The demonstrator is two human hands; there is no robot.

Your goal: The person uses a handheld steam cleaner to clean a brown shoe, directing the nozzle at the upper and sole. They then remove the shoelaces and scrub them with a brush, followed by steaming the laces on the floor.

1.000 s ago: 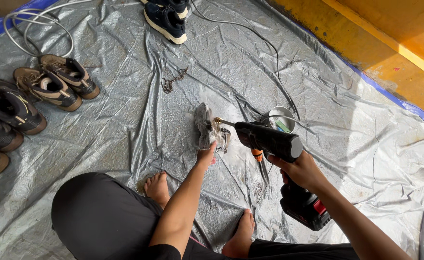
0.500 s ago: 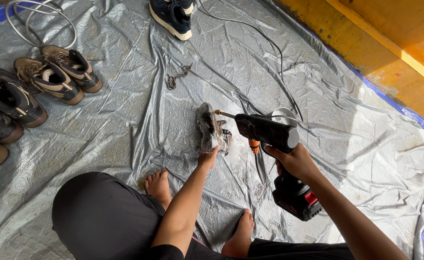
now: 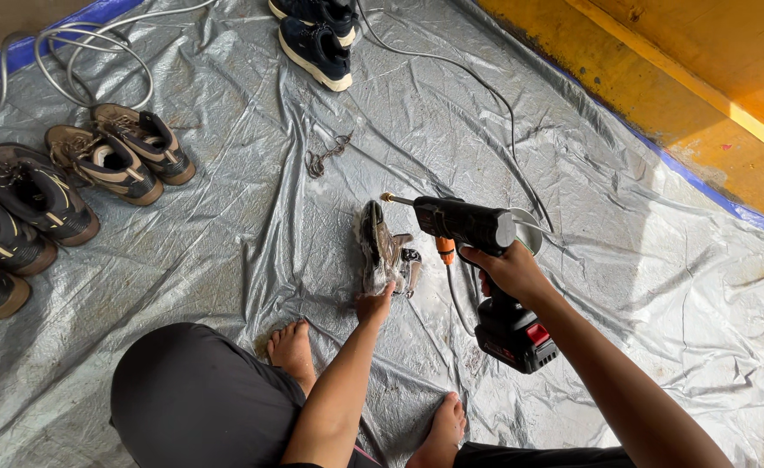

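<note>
Shoe, grey and soapy, stood on edge near the middle of the silver tarp, long axis running away from the body toward the far edge of the tarp. Steadied at its near end by the left hand, directly below it in the head view; fingers closed on the heel end, pinching it from beneath. Lies left of the right hand, close by but not touching.

Right hand wrapped around the grip of a cordless spray gun; fingers curled tight on the handle, trigger finger hidden, so whether the trigger is pressed cannot be told. Brass nozzle pointed leftward, ending just above the far end of the shoe, so gun axis crosses shoe axis roughly at right angles. Red-and-black battery pack hanging below the grip. Thin hose dropping from the gun body to the tarp.

Left hand nearer to the shoe; right hand reaches it only through the nozzle.

Also in the head view: a row of brown and black boots along the left edge of the tarp, a dark blue pair at the far edge, a small chain between that pair and the shoe, a coiled grey cable at the far left corner, a yellow wall along the right edge. Two bare feet planted on the tarp near the body.
</note>
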